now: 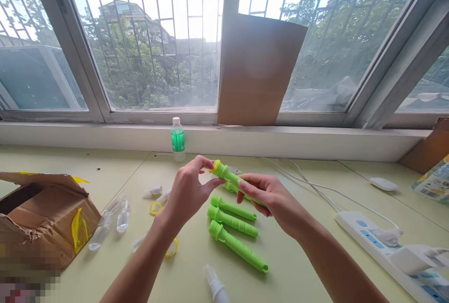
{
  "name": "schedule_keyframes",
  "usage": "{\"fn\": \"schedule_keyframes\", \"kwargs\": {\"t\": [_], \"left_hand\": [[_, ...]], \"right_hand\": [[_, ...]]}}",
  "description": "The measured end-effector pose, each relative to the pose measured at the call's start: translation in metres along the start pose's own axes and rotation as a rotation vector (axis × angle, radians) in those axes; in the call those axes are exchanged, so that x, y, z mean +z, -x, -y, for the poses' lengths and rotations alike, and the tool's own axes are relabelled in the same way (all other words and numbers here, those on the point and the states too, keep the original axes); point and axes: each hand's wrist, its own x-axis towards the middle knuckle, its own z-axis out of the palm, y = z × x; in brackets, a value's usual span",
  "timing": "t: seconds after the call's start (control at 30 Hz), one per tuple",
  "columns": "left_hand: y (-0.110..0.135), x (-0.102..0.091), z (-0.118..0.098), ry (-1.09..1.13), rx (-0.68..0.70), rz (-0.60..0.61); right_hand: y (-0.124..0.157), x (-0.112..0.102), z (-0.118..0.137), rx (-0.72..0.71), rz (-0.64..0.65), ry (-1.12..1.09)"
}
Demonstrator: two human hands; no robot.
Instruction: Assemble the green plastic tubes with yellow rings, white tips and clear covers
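Observation:
Above the table, my right hand (271, 195) grips a bright green ribbed plastic tube (227, 175), its fingers wrapped round the lower part. The tube tilts up toward the left. At its upper end sits a yellow ring (216, 164), pinched between the thumb and fingers of my left hand (189, 188). Below the hands, several similar green tubes lie side by side, among them a front one (238, 248) and a middle one (233, 221). Another green piece behind my hands is mostly hidden.
A torn cardboard box (52, 228) stands at left, near clear plastic tubes (122, 214). Loose yellow rings (155, 208) and a white translucent piece (215, 284) lie about. A bottle (178, 139) stands by the window; a power strip (372, 240) with cables is at right.

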Motion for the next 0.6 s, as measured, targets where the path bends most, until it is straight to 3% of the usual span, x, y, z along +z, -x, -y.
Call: {"fn": "schedule_keyframes", "kwargs": {"t": [0.27, 0.6], "left_hand": [[-0.0009, -0.0006, -0.004, 0.057, -0.062, 0.008], [-0.0008, -0.0003, -0.0047, 0.069, -0.002, -0.019]], "right_hand": [[-0.0003, 0.0, -0.0008, 0.04, 0.032, -0.107], [0.0009, 0.0009, 0.0039, 0.059, 0.026, -0.15]]}}
